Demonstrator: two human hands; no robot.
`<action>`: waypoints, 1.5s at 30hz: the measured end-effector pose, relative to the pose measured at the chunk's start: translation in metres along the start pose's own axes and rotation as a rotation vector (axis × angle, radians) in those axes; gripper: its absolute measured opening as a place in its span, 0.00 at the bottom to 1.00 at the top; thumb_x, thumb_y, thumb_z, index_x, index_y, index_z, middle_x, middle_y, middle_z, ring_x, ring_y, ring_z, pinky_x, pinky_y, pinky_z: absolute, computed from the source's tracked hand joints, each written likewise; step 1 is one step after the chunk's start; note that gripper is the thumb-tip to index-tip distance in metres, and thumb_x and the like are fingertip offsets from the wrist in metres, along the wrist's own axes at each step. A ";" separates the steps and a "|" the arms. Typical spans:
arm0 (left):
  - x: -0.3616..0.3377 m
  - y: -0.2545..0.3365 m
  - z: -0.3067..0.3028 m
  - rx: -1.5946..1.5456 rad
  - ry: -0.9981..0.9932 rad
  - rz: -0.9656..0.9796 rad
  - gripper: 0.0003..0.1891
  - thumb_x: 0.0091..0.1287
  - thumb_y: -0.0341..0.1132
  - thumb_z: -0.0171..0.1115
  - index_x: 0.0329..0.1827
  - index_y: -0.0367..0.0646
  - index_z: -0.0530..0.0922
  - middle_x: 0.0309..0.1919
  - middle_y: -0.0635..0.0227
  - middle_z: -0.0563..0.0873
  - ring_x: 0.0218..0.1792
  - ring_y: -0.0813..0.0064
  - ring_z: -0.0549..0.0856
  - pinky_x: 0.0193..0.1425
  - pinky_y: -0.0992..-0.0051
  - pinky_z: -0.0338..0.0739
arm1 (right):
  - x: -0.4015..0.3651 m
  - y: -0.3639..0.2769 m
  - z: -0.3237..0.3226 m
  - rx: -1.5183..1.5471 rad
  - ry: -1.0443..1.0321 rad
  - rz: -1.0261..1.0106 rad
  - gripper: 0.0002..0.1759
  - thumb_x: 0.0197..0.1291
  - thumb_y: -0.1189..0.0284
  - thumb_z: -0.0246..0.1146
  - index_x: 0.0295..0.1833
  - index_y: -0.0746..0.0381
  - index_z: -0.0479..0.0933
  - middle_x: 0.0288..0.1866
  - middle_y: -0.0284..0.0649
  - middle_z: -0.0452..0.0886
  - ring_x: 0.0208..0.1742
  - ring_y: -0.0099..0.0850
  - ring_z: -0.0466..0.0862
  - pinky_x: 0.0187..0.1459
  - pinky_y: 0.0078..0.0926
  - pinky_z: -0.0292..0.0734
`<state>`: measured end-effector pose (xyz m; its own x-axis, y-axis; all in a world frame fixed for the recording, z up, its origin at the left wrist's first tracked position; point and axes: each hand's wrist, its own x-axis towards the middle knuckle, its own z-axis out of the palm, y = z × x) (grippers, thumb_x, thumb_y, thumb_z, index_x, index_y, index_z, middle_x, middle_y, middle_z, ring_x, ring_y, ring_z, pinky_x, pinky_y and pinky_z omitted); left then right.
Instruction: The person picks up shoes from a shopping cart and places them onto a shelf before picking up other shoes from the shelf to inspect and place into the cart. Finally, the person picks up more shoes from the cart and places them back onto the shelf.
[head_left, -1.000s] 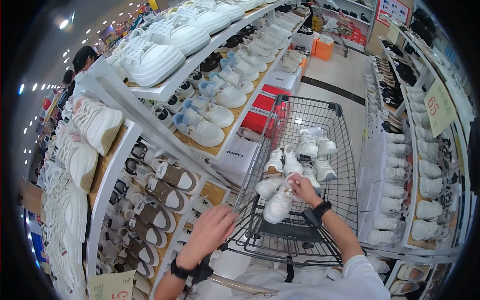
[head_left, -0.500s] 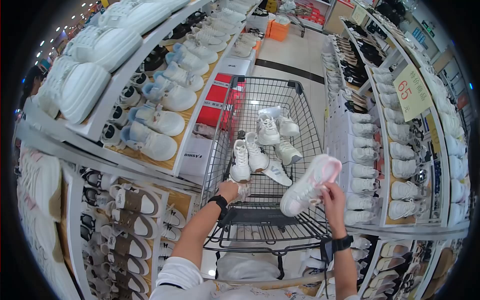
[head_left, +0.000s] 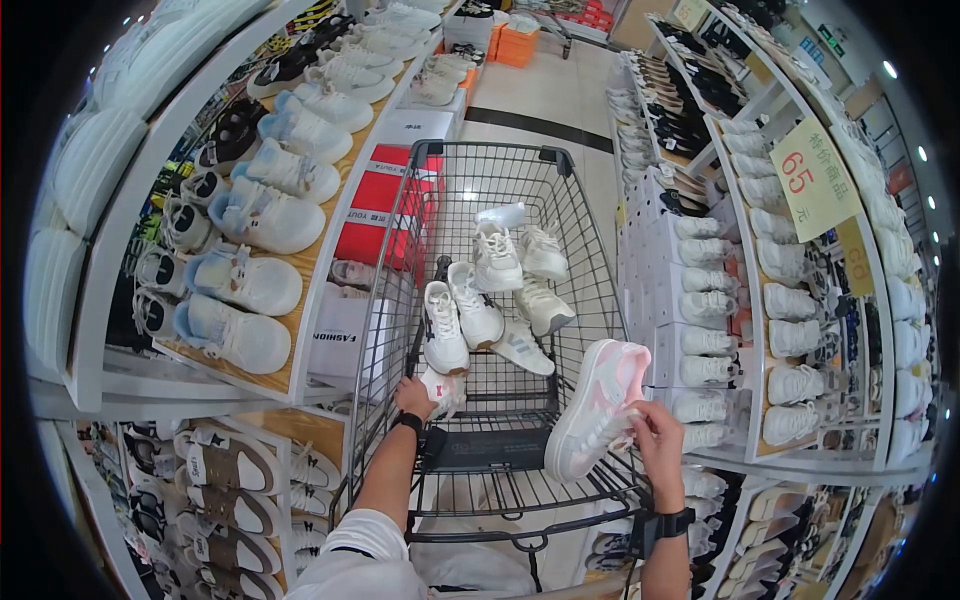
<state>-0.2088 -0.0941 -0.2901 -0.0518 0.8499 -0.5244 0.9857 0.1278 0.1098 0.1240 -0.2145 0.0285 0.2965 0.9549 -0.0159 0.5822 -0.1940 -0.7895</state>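
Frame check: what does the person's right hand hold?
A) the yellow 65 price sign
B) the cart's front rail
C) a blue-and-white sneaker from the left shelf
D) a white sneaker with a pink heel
D: the right hand grips a white sneaker with a pink heel by its lower end, at the right side of the wire cart.

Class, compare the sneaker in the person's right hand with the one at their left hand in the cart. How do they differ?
The pink-and-white sneaker is held up by the cart rim in the right hand; the small white sneaker lies inside the cart at the left hand. The pink-and-white sneaker shows pink panels; the small white sneaker a red mark. Both are mostly white.
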 end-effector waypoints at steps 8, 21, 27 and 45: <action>-0.007 0.007 -0.019 -0.081 0.047 0.113 0.33 0.41 0.45 0.76 0.49 0.38 0.75 0.49 0.57 0.74 0.54 0.57 0.75 0.54 0.62 0.76 | 0.020 -0.003 -0.008 -0.123 -0.017 -0.070 0.10 0.56 0.83 0.59 0.44 0.68 0.77 0.33 0.46 0.79 0.28 0.35 0.80 0.33 0.25 0.74; 0.018 0.031 -0.029 -0.327 0.143 0.174 0.25 0.44 0.48 0.71 0.38 0.35 0.82 0.48 0.48 0.75 0.46 0.49 0.80 0.51 0.61 0.77 | 0.065 -0.001 -0.029 -0.211 -0.076 -0.041 0.10 0.56 0.82 0.58 0.44 0.67 0.77 0.33 0.50 0.80 0.32 0.45 0.81 0.36 0.32 0.75; 0.042 0.065 -0.050 -0.410 0.120 0.078 0.26 0.44 0.50 0.70 0.39 0.37 0.83 0.47 0.49 0.77 0.46 0.50 0.81 0.51 0.60 0.77 | 0.113 0.019 -0.038 -0.217 -0.072 -0.100 0.09 0.56 0.82 0.57 0.44 0.66 0.77 0.37 0.52 0.80 0.37 0.49 0.81 0.38 0.36 0.75; 0.064 0.219 -0.238 -1.634 -0.388 -0.187 0.18 0.60 0.39 0.61 0.46 0.32 0.79 0.41 0.59 0.85 0.40 0.71 0.85 0.43 0.73 0.78 | 0.319 0.065 -0.089 -0.138 -0.154 -0.195 0.05 0.60 0.78 0.55 0.42 0.62 0.73 0.34 0.49 0.77 0.32 0.47 0.80 0.33 0.36 0.73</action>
<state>-0.0343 0.1098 -0.0990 0.1438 0.6282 -0.7646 -0.2265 0.7730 0.5925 0.3238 0.0576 0.0263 0.0559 0.9981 0.0267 0.7175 -0.0215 -0.6962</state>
